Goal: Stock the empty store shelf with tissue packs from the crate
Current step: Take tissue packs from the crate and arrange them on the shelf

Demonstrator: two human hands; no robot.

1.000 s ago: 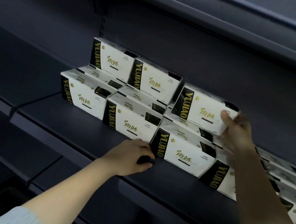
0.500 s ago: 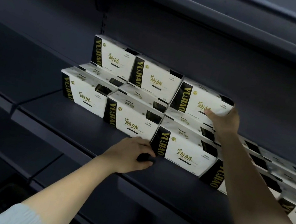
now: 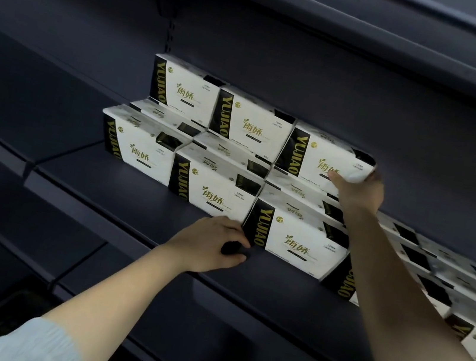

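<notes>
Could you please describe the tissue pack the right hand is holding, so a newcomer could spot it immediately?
On the dark shelf, find the raised back row of white YUJIAO packs. The held tissue pack is its rightmost one, the only pack gripped by the right hand.

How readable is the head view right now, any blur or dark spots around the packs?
Head view: dim overall, the dark shelf swallows detail; the front tissue packs read sharply; packs at far right are smeared by motion blur; the right hand is slightly soft; wide-angle bending shows on the upper shelf edge.
</notes>
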